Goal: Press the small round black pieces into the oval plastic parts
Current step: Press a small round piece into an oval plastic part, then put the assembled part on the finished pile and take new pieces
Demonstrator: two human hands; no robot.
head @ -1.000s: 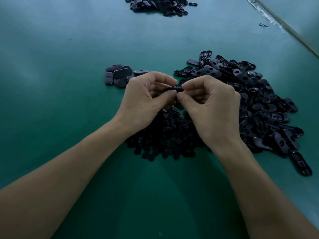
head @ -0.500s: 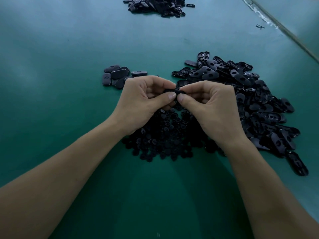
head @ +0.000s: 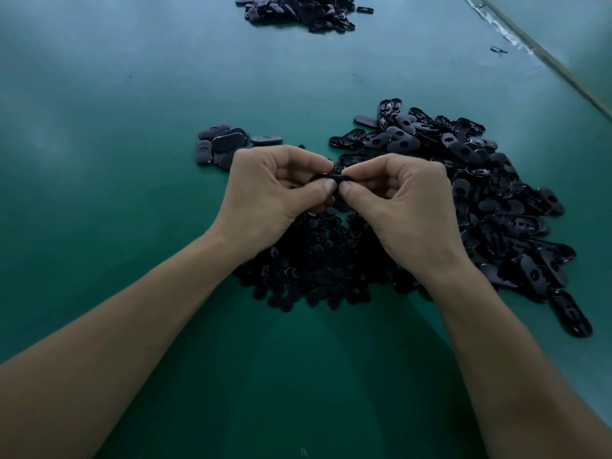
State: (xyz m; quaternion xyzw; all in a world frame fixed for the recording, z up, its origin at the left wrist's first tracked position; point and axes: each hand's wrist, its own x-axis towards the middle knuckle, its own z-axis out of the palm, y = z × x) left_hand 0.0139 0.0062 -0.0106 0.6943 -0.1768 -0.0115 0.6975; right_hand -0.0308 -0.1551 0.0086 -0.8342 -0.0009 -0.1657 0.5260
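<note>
Just above the far edge of the heap of small round pieces, both hands meet and pinch one oval part between them. Its long axis lies across, from left to right and almost level, so each hand takes one end: the left hand has the left end, the right hand the right end, and neither is clearly nearer. The two thumbs come close together on the near side of the part, and the forefingers curl over the far side. The thumbs hide the middle, so I cannot tell if a round piece sits there. I judge that the press must go at the middle, square to the long axis. The pile of oval parts lies to the right on the green table, a small group of ovals beyond the left hand.
</note>
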